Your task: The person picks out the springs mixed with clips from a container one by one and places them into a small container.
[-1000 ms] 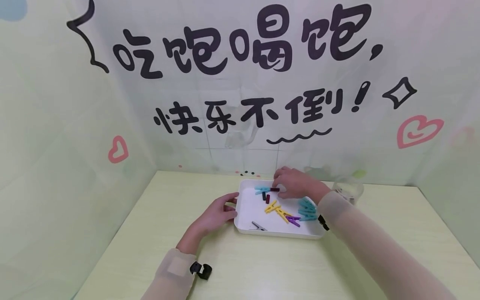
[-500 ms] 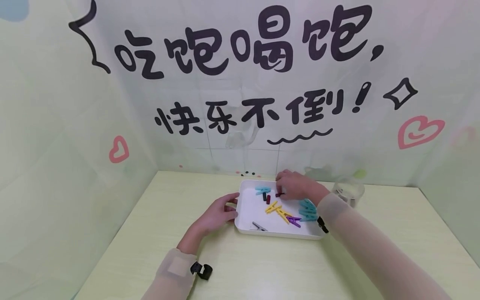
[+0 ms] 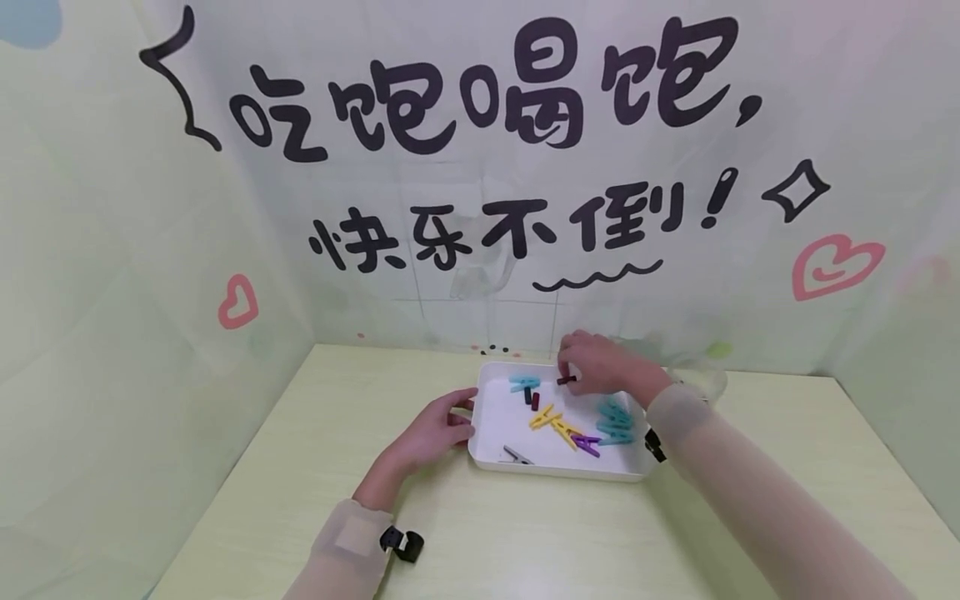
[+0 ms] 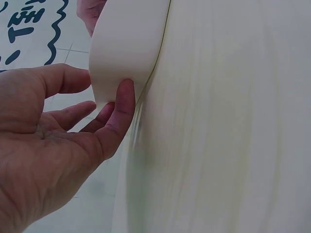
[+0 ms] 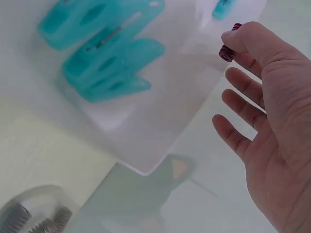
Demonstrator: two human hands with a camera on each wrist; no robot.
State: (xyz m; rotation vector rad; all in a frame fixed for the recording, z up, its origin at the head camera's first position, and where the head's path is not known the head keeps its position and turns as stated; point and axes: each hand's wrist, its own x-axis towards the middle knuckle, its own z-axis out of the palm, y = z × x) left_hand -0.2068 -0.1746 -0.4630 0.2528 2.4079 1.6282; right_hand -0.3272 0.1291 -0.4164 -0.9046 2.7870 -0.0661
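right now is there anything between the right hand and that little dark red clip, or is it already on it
Nothing stands between them: the right hand already pinches the dark red clip at its fingertips, lifted above the white tray. The left hand rests against the tray's left wall.

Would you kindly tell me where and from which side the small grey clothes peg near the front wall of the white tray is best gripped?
Judging by its pose, take the grey plastic clothes peg across its two long sides near the middle, coming straight down from above. It lies flat and alone by the front wall of the white plastic tray, so a sideways approach would likely meet the wall, and the left hand rests at the tray's left edge.
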